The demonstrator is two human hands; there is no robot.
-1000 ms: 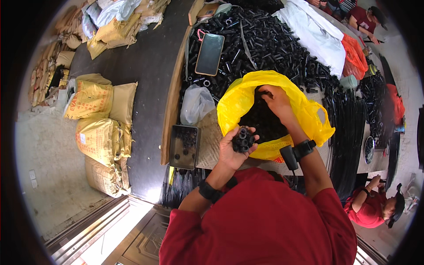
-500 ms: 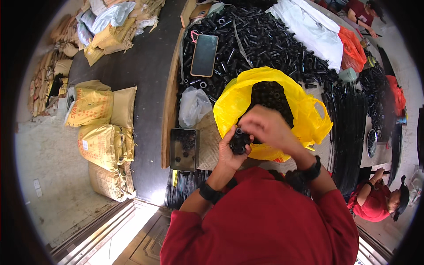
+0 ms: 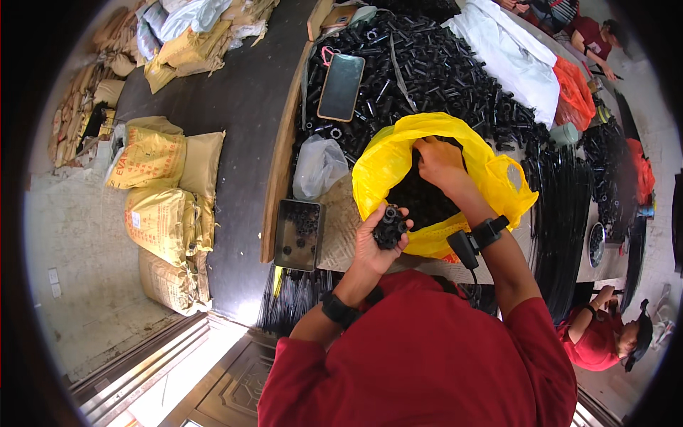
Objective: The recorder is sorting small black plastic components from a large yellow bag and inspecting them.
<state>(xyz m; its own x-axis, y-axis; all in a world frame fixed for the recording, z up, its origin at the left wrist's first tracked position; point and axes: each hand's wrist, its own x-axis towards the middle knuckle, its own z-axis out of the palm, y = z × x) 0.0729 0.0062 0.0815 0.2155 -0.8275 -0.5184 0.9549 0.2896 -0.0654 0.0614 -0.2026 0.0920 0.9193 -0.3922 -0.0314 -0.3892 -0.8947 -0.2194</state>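
My left hand [image 3: 378,242] is closed around a handful of black ring-shaped plastic parts [image 3: 390,226], just outside the near left rim of a yellow plastic bag [image 3: 373,164]. Inside that bag, my right hand [image 3: 439,163] reaches toward the far wall with its fingers bent together. Whatever those fingers pinch is hidden or too small to name. More small black parts [image 3: 420,203] fill the bag below the right hand. A dark strap with a small black box [image 3: 466,248] sits on my right wrist.
Beyond the bag spreads a heap of black tubular parts [image 3: 384,78] with a phone [image 3: 341,87] on it. A clear plastic bag [image 3: 318,167] and a metal tray [image 3: 299,235] stand on the left. Long black rods [image 3: 562,220] hang at right; co-workers [image 3: 601,331] sit farther right.
My right hand has moved from beside my left hand up and away, deeper into the yellow bag. My left hand keeps holding the black parts. The view has shifted slightly.
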